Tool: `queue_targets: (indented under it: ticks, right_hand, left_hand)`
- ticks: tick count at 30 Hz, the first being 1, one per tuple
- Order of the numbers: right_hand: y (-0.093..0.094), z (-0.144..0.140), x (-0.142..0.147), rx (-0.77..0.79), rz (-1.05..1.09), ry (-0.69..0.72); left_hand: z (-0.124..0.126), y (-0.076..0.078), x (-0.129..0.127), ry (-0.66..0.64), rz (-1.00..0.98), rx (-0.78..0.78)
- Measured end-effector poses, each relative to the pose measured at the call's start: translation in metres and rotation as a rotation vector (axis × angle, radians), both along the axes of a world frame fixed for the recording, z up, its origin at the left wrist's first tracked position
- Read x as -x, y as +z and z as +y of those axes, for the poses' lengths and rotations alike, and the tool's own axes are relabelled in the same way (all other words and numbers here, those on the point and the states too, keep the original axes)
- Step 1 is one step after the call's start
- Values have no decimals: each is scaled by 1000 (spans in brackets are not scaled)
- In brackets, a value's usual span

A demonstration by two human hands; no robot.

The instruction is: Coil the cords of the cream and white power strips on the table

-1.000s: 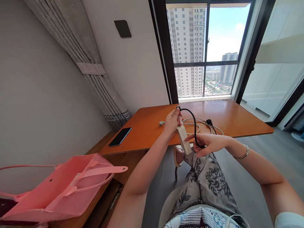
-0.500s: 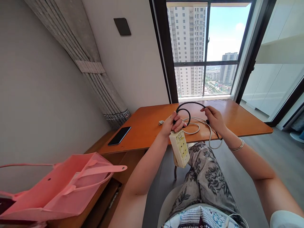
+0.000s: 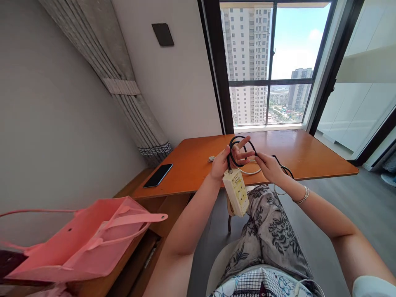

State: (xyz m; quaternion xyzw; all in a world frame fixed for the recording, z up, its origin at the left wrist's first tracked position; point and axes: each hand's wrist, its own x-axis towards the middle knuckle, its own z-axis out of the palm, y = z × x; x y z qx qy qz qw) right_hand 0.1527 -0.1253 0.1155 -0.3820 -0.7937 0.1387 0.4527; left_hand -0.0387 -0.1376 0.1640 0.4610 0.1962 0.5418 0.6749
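Observation:
A cream power strip (image 3: 236, 192) hangs tilted below my left hand (image 3: 228, 160), its socket face turned up toward me. Loops of its black cord (image 3: 234, 139) sit in that hand, between the thumb and the partly extended fingers. My right hand (image 3: 268, 166) pinches the cord a little to the right of the loops, and more black cord trails behind the right wrist. Under the hands a white cable (image 3: 252, 172) lies on the table, partly hidden by them. Its plug (image 3: 211, 159) shows just left of my left hand.
The orange-brown wooden table (image 3: 315, 154) runs along the window. A black phone (image 3: 158, 175) lies on its left side. At the lower left, a pink bag (image 3: 93, 239) stands on a wooden surface beside the table. My patterned trouser legs (image 3: 266, 222) are below the table's front edge.
My right hand has moved left, close to my left hand, bringing the cord into another loop. The left fingers have opened out from a curl, and the power strip stays hanging there.

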Motion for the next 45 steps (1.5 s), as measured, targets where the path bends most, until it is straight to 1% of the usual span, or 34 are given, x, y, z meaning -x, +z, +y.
queue_targets:
  ticks: [3, 6, 10, 13, 15, 16, 19, 21, 23, 25, 28, 30, 33, 35, 38, 40, 41, 45]
  right_hand:
    - [5, 3, -8, 9, -2, -68]
    - [9, 5, -14, 34, -53, -103]
    - [9, 6, -12, 49, -140, -80]
    - [4, 3, -6, 10, -201, -22]
    - [-2, 0, -3, -36, -259, -14]
    - [-7, -1, -2, -62, -291, -39]
    - [-23, 0, -7, -168, -356, -177]
    - [-31, 3, -15, -246, -373, -241]
    - [-33, 7, -21, -312, -408, -263]
    - [-30, 10, -23, -363, -473, -258]
    - [-19, 9, -18, -466, -588, -185]
    - [-11, 6, -13, -589, -629, -129]
    - [1, -1, -10, -782, -611, -45]
    - [9, -5, -11, -845, -570, 15]
    - [20, -11, -16, -842, -524, 41]
    - [27, -13, -19, -811, -510, 25]
    - [30, -13, -21, -790, -503, 9]
    - [37, -13, -26, -682, -482, -83]
  left_hand:
    - [4, -2, 4, 2, 34, 25]
    - [5, -2, 6, -28, 63, -13]
    - [3, -4, 2, -63, 91, -107]
    - [-2, -3, -2, -60, 69, -101]
    - [-5, 0, -4, -16, 23, -72]
    - [-6, 2, -3, 20, -9, -60]
    - [-10, 12, 1, 154, -103, -51]
    - [-11, 17, 5, 238, -139, -67]
    - [-12, 20, 6, 286, -140, -88]
    - [-11, 19, 5, 292, -119, -118]
    - [-6, 9, -1, 242, -61, -223]
    - [-1, 0, -4, 184, 4, -323]
    - [5, -10, -4, 105, 166, -418]
    - [8, -14, -3, 84, 289, -441]
    - [10, -19, -2, 124, 478, -484]
    - [10, -22, -3, 111, 568, -485]
    - [9, -24, -4, 70, 596, -462]
    - [4, -28, -7, -186, 616, -322]
